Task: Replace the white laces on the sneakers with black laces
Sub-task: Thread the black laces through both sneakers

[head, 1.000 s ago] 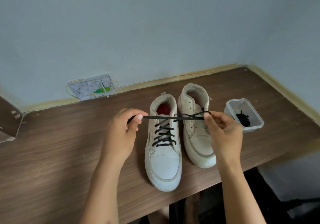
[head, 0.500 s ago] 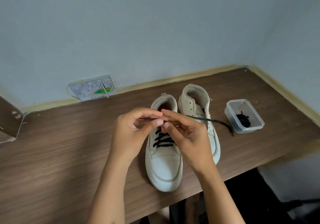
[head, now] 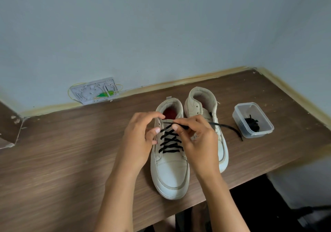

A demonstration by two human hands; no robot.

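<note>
Inspecting the near sneaker (head: 170, 167), we find our right hand (head: 198, 142) pinching the black lace (head: 170, 140) above its top eyelets. Our left hand (head: 139, 136) curls beside it, fingers bent at the collar; whether it holds lace we cannot tell. Lace trails rightward toward a plastic tub (head: 252, 120).
</note>
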